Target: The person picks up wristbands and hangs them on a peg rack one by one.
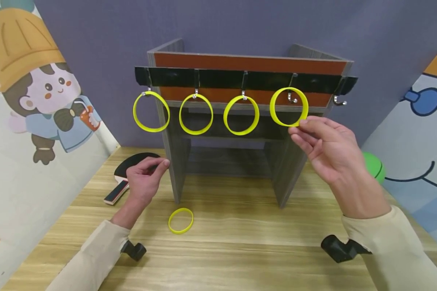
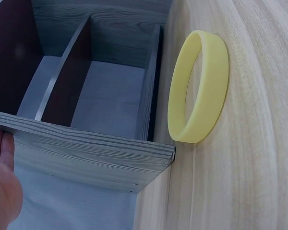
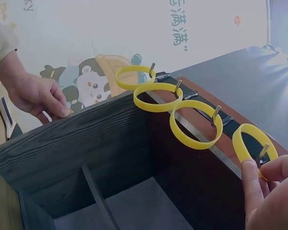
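My right hand (image 1: 329, 147) pinches a yellow ring (image 1: 303, 97) at its lower edge between thumb and fingers. That ring surrounds the tip of the fourth metal hook (image 3: 264, 150) on a black strip (image 1: 218, 79). Three more yellow rings hang from the hooks to its left: one at the far left (image 1: 134, 113), then a second (image 1: 212, 115) and a third (image 1: 257, 115). Low on the grey wooden shelf's left side panel (image 1: 172, 178), my left hand (image 1: 144, 178) holds the front edge with its fingertips. Another yellow ring (image 2: 213, 86) lies on the table, in front of that panel.
A fifth hook (image 1: 340, 102) at the strip's right end carries no ring. Behind my left hand a black table tennis paddle (image 1: 116, 192) lies on the wooden table (image 1: 233, 250). A green round object (image 1: 374, 165) is partly hidden behind my right wrist. Cartoon-printed walls flank the table.
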Motion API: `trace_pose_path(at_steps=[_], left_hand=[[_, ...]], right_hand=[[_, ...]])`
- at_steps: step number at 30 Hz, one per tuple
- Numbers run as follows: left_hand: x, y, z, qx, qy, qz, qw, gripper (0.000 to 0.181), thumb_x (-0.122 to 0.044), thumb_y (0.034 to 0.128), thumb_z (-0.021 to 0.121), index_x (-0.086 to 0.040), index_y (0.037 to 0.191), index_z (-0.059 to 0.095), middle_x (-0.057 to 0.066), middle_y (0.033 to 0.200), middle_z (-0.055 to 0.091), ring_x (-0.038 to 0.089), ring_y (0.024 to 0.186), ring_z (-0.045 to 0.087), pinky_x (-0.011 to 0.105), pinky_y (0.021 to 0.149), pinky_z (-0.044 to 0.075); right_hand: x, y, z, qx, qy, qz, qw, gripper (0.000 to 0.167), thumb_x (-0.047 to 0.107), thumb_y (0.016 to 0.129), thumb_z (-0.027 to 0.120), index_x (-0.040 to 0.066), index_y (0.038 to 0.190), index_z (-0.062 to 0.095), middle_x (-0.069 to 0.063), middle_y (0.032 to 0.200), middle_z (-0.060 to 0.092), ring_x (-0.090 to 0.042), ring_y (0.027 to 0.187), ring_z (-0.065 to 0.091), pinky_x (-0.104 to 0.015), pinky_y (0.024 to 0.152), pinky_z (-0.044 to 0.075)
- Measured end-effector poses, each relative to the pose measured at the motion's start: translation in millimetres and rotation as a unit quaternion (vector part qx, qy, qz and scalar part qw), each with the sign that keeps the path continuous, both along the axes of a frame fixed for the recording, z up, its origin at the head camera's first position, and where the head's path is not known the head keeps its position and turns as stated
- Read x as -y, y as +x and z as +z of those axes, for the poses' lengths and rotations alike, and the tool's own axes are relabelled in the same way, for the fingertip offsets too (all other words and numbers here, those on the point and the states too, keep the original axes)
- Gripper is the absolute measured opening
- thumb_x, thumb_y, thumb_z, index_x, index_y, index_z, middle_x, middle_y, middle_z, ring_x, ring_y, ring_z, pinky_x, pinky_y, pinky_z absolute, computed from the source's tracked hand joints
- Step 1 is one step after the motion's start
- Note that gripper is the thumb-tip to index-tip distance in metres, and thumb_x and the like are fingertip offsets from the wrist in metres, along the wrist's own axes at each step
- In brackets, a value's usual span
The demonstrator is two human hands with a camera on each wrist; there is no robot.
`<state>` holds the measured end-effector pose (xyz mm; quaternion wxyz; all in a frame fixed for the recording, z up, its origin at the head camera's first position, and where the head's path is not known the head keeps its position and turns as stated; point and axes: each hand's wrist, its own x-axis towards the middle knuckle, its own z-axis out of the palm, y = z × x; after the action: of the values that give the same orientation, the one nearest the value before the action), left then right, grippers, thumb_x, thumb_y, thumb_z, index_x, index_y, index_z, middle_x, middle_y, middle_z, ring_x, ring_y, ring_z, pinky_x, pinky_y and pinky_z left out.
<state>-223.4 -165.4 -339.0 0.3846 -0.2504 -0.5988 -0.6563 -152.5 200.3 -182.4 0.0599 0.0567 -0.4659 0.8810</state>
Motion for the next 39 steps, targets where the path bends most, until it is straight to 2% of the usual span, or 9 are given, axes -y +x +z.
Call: trace_pose_path(at_steps=[4,9,12,22,31,39], left_hand=[[-0.5,1.9,1.8,0.002,0.0,-0.004,1.0,0.01,0.02,0.0747,0.068,0.016,0.083,0.068,0.009,0.075,0.067,0.007,0.057,0.054,0.015,0.046,0.037],[-6.1,14.5,13.7,-0.001,0.0,-0.011,0.9999,0.008,0.022,0.0743,0.066,0.019,0.082,0.066,0.012,0.073,0.066,0.007,0.057,0.053,0.015,0.047,0.037],[-8.0,18.6,17.9,-0.004,-0.001,-0.012,0.9999,0.008,0.022,0.0745,0.066,0.02,0.082,0.065,0.013,0.073,0.066,0.008,0.057,0.053,0.014,0.047,0.038],[-8.2,17.5,17.5,-0.008,-0.001,-0.015,0.9999,0.008,0.023,0.0743,0.065,0.022,0.082,0.063,0.013,0.073,0.066,0.008,0.058,0.054,0.014,0.048,0.039],[-7.6,18.2,16.3,0.0,-0.009,-0.006,0.9999,0.008,0.022,0.0747,0.066,0.021,0.082,0.064,0.013,0.073,0.066,0.007,0.057,0.053,0.014,0.047,0.038],[-7.6,16.5,17.0,-0.008,-0.002,-0.02,0.9998,0.008,0.023,0.0748,0.065,0.021,0.083,0.064,0.012,0.073,0.066,0.008,0.058,0.054,0.014,0.047,0.038]], right_hand=[[0,-1.3,-1.7,0.007,0.002,-0.005,1.0,0.023,0.0,0.078,0.076,-0.004,0.099,0.065,-0.018,0.095,0.067,-0.028,0.08,0.068,-0.031,0.073,0.053],[-1,-2.5,-5.1,0.006,0.001,-0.002,1.0,0.019,-0.001,0.079,0.075,-0.004,0.095,0.065,-0.019,0.091,0.067,-0.028,0.078,0.068,-0.032,0.072,0.053],[-1,-3.1,-8.1,0.002,0.004,-0.001,1.0,0.018,-0.002,0.078,0.075,-0.004,0.093,0.065,-0.019,0.089,0.067,-0.028,0.077,0.068,-0.032,0.072,0.053],[-3,-5.2,-16.8,0.0,0.03,0.0,0.9996,0.015,0.001,0.08,0.075,-0.003,0.092,0.066,-0.017,0.089,0.068,-0.027,0.077,0.069,-0.033,0.074,0.053],[-6,-6.0,-22.3,-0.002,0.065,-0.007,0.9979,0.02,0.008,0.079,0.077,-0.002,0.094,0.068,-0.015,0.092,0.069,-0.026,0.079,0.069,-0.034,0.075,0.052],[-7,-0.2,-32.0,-0.002,0.071,0.004,0.9974,0.021,0.009,0.081,0.076,-0.003,0.096,0.067,-0.015,0.09,0.069,-0.026,0.082,0.068,-0.035,0.078,0.052]])
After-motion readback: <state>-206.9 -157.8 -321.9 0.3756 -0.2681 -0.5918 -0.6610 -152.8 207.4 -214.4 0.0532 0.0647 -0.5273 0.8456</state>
